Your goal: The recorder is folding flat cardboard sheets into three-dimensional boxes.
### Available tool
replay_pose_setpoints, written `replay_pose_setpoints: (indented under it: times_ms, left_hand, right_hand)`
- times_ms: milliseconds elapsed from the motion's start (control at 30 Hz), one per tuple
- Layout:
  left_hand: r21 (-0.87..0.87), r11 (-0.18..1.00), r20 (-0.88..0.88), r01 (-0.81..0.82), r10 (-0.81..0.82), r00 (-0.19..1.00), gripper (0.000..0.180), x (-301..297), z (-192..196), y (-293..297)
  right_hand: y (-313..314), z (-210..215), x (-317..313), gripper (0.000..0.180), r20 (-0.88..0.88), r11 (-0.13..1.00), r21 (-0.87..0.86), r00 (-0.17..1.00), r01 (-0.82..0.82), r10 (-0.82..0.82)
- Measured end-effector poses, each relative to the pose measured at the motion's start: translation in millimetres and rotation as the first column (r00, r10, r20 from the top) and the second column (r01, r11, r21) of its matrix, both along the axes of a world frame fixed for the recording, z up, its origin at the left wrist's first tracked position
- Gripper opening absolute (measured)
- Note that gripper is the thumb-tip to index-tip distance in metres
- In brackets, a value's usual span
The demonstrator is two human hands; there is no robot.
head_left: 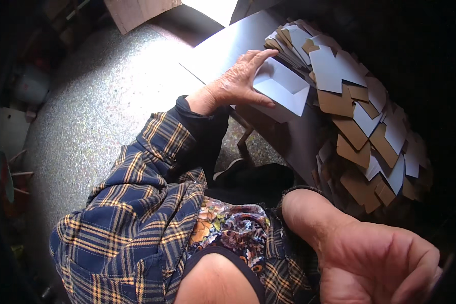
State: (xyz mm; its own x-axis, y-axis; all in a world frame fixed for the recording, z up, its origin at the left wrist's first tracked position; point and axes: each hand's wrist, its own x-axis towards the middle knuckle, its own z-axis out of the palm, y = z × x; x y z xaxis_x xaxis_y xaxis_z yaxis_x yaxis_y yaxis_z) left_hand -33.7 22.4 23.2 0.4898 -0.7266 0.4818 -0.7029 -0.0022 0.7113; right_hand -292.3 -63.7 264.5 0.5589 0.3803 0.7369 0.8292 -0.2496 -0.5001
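Now | left hand (240, 83) clamped on open white card box (285, 87), near left edge of smooth grey bench (233, 43) | flat brown-and-white card heap (352, 106) beside | right hand (377, 261) curled, grip: can't tell

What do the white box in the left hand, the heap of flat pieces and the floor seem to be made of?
White box: probably thin cardboard, smooth and matte; the straight folds suggest it.
Heap of flat pieces: likely cardboard, some faces plain white, others matte brown.
Floor: perhaps terrazzo, given its speckles; the glare suggests a slight sheen.
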Motion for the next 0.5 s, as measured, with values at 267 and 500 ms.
replay_pose_setpoints:
  times_ms: [267, 500]
  left_hand:
    - [0.029, 0.999, -0.019, -0.045, 0.046, 0.999, 0.110, 6, -1, 3]
    - [0.044, 0.998, -0.005, -0.052, 0.053, 0.999, 0.107, 3, -1, 4]
  right_hand:
    - [-11, 10, -9, 0.053, -0.025, 0.999, -0.038, 1.000, 0.000, -0.001]
    - [-14, 23, -18, 0.063, -0.077, 0.997, -0.083, 0.997, -0.009, 0.003]
